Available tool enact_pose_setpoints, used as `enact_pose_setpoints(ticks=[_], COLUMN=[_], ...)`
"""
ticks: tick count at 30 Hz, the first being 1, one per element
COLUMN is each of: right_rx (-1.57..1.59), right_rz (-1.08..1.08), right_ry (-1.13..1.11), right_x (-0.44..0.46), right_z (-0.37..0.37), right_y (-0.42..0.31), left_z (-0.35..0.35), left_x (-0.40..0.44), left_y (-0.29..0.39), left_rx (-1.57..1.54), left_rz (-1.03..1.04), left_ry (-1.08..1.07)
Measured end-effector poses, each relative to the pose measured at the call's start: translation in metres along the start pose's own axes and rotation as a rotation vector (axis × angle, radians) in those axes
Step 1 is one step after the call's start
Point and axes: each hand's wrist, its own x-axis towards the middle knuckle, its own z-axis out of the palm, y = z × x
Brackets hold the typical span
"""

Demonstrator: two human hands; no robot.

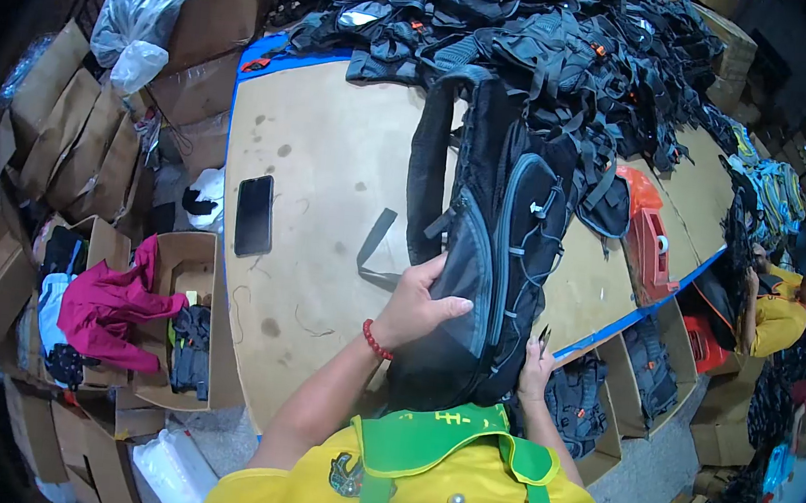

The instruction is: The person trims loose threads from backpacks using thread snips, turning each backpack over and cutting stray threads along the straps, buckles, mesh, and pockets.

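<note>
The left hand (pixel 418 301) rests on the bag (pixel 461 257), thumb stretched across; I can't tell whether it grips. The right hand (pixel 535 369) pinches a dark pointed tool (pixel 544 337) beside it. The bag is black, grey-trimmed, front-corded, at the tan table's (pixel 335 148) near edge; dark gear (pixel 558 53) heaps beyond, cartons (pixel 198 261) around.

The dark tool (pixel 544 336) in the right hand (pixel 535 371) is too small to identify.
</note>
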Motion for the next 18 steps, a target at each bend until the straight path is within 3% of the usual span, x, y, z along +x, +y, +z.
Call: enact_pose_setpoints(ticks=[12, 15, 18], right_rx=[-0.009, 0.003, -0.033], right_rz=[-0.009, -0.019, -0.031], right_ry=[0.01, 0.025, 0.041], right_x=[0.001, 0.001, 0.001], right_z=[-0.002, -0.002, -0.002], right_y=[-0.001, 0.006, 0.002], left_z=[0.014, 0.014, 0.021], left_x=[-0.003, -0.009, -0.011], left_y=[-0.001, 0.001, 0.005], left_rx=[0.157, 0.284, 0.455], left_rz=[0.084, 0.019, 0.1], left_ry=[-0.012, -0.053, -0.079])
